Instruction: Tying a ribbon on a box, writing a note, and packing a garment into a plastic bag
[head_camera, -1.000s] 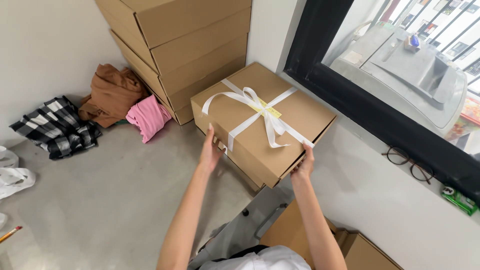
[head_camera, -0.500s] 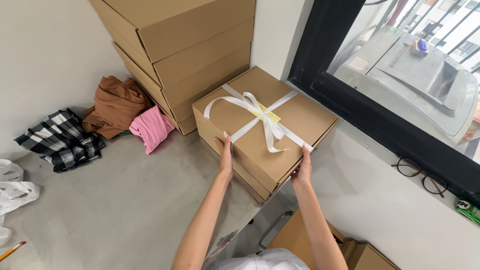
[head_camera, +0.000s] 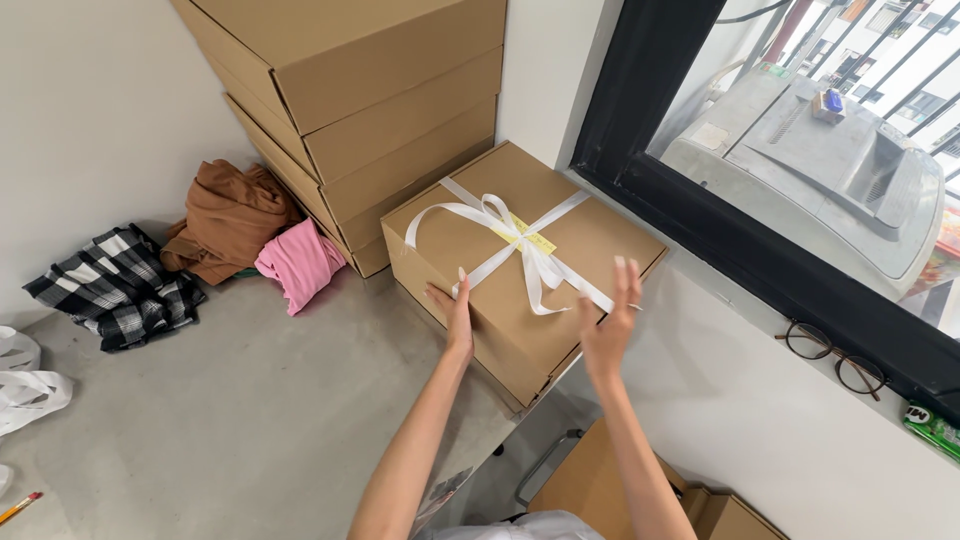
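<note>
Directly ahead of both hands, a ribbon-tied cardboard box (head_camera: 525, 265) is seen resting on the concrete floor (head_camera: 220, 420), its long axis running from near left to far right, parallel to the black window frame (head_camera: 700, 200) on its right. The left hand (head_camera: 455, 312) is laid flat, fingers together, against the box's near side wall, touching it. The right hand (head_camera: 608, 325) is held open with fingers spread, just off the near right corner, close to the trailing end of the white ribbon (head_camera: 520, 245); contact there cannot be told. Nothing is gripped by either hand. Of the two, the left is the nearer to the box. A stack of cardboard boxes (head_camera: 380, 110) stands just beyond it, at the far left.
</note>
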